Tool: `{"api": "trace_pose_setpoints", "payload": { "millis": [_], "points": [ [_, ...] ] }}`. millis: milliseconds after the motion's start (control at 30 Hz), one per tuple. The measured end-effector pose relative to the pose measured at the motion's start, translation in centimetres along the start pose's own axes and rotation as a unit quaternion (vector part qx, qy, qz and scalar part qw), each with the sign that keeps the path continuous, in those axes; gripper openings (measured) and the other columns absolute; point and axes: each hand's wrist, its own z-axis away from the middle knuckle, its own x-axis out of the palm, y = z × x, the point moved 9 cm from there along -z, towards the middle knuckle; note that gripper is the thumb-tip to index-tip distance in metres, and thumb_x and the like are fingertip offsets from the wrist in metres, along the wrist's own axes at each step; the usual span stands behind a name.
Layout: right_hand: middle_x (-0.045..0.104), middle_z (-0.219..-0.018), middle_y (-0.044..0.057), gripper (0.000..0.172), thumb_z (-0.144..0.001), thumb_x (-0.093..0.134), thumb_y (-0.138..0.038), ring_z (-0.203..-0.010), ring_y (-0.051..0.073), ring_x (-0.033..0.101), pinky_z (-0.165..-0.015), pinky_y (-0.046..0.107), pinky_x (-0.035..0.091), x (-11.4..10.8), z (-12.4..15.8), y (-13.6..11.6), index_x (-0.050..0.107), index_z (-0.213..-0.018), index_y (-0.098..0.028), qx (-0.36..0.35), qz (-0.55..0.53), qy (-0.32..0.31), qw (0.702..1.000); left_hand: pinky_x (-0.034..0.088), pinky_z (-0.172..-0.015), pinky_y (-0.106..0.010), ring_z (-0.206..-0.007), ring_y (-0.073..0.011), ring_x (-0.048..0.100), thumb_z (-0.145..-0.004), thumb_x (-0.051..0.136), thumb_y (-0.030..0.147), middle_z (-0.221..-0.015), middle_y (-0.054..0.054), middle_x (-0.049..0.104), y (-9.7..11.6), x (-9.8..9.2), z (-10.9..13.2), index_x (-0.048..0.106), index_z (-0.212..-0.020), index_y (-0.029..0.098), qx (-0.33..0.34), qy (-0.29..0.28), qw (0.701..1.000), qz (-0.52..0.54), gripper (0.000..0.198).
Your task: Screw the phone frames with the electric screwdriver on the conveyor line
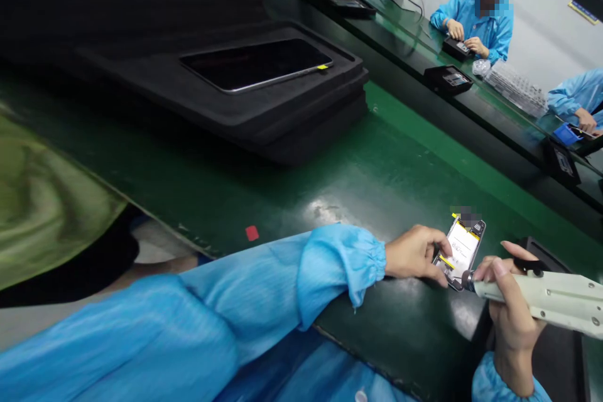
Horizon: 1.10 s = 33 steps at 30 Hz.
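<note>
An opened phone [465, 246] with a white battery and yellow strips lies on the green bench at the lower right. My left hand [414, 254] grips its near left edge, thumb and fingers closed around it. My right hand [513, 301] is wrapped around a pale electric screwdriver [565, 303]. The driver's tip points down at the lower end of the phone. Whether the tip touches a screw is too small to tell.
A black foam tray stack [282, 107] bears a dark-screened phone [264, 65]. Beneath my right arm is a black tray [560, 358]. A red scrap [252, 233] lies on the green bench [301, 195]. Co-workers in blue sit across a conveyor [405, 44] carrying black trays.
</note>
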Motion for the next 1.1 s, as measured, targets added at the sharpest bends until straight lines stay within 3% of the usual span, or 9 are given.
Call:
{"api": "trace_pose_setpoints", "payload": {
  "millis": [100, 200, 633, 900, 1100],
  "points": [
    [0.055, -0.057, -0.006, 0.034, -0.078, 0.069, -0.029, -0.055, 0.017, 0.06, -0.063, 0.036, 0.049, -0.1, -1.0, 0.4, 0.053, -0.106, -0.018, -0.007, 0.018, 0.016, 1.0, 0.033, -0.046, -0.018, -0.047, -0.0057, 0.045, -0.054, 0.087, 0.017, -0.054, 0.009, 0.052, 0.6, -2.0, -0.4, 0.066, -0.082, 0.012, 0.002, 0.032, 0.998, -0.06, 0.035],
    [0.057, -0.058, -0.005, 0.034, -0.078, 0.07, -0.031, -0.053, 0.017, 0.06, -0.062, 0.036, 0.049, 0.0, -1.7, 1.1, 0.054, -0.105, -0.017, -0.006, 0.053, 0.012, 0.998, 0.032, -0.047, -0.017, -0.045, -0.0051, 0.044, -0.054, 0.086, 0.012, -0.051, 0.01, 0.049, 0.8, -2.6, -0.7, 0.066, -0.079, 0.012, 0.003, 0.036, 0.997, -0.066, 0.032],
    [0.061, -0.057, -0.005, 0.034, -0.077, 0.071, -0.032, -0.052, 0.016, 0.06, -0.065, 0.034, 0.049, 0.4, -2.0, 2.3, 0.055, -0.103, -0.016, 0.009, 0.08, 0.01, 0.997, 0.034, -0.05, -0.018, -0.046, -0.0063, 0.045, -0.056, 0.084, 0.013, -0.05, 0.009, 0.048, 0.9, -2.8, -0.6, 0.066, -0.079, 0.013, 0.012, 0.049, 0.997, -0.053, 0.029],
    [0.06, -0.057, -0.002, 0.03, -0.075, 0.071, -0.036, -0.057, 0.018, 0.061, -0.065, 0.036, 0.049, 0.0, -2.1, 2.8, 0.058, -0.092, -0.015, 0.001, 0.105, 0.004, 0.994, 0.034, -0.048, -0.018, -0.046, -0.0063, 0.045, -0.057, 0.081, 0.014, -0.052, 0.008, 0.05, 0.9, -2.8, -0.5, 0.065, -0.078, 0.014, 0.016, 0.056, 0.997, -0.049, 0.026],
    [0.063, -0.061, 0.0, 0.028, -0.075, 0.07, -0.038, -0.06, 0.019, 0.062, -0.064, 0.035, 0.049, 0.7, -2.0, 3.5, 0.057, -0.086, -0.016, 0.031, 0.115, -0.029, 0.992, 0.033, -0.047, -0.018, -0.044, -0.0065, 0.045, -0.059, 0.081, 0.013, -0.049, 0.009, 0.047, 1.1, -2.7, -0.4, 0.065, -0.08, 0.014, 0.003, 0.049, 0.997, -0.052, 0.026]
  ]
}}
